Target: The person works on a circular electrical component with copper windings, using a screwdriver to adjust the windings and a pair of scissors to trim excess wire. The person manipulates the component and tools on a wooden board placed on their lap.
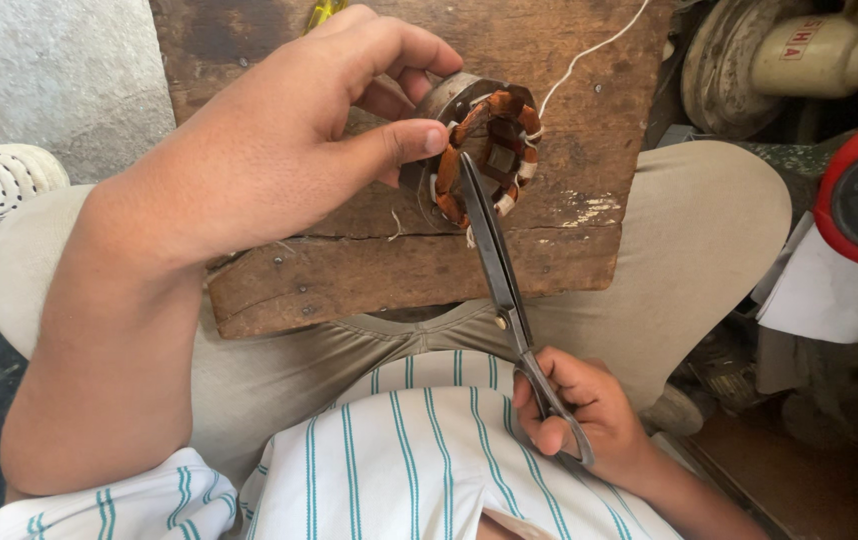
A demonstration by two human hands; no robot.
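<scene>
From the head view, the left hand (279,150) pinches the stator (479,150) at upper centre, steadying it on the wooden board (349,270) across the lap. The right hand (579,410), lower right, grips the scissors (494,255), whose tips touch the copper winding. A slip could nick the thumb just beside the blades, or cut wire rather than the white string (589,50).

2 hands (279,150), 1 scissors (497,262), 1 copper-wound coil (489,150), 1 wooden board (549,245).
</scene>
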